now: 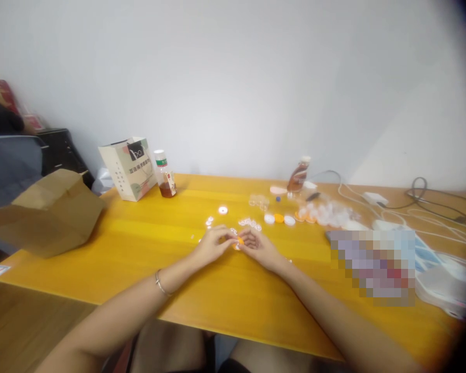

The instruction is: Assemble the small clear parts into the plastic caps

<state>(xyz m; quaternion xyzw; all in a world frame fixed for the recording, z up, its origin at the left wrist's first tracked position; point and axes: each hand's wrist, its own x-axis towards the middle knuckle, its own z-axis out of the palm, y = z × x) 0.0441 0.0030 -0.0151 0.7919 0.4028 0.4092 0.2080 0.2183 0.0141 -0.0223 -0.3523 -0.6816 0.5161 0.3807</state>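
My left hand and my right hand meet over the middle of the table, fingers pinched around a small orange round piece. Part of it is hidden by the fingertips, and blur hides its detail. Just beyond my hands lie several small white rings in a cluster. A white disc with a dark centre rests farther back, and small white pieces lie beside my left hand. To the right, white round caps sit in a row with an orange cap.
At the back left stand a paper gift bag and a white-lidded bottle. A brown paper bag covers the left edge. Another bottle, a pile of translucent pieces, cables and a pixelated flat item occupy the right.
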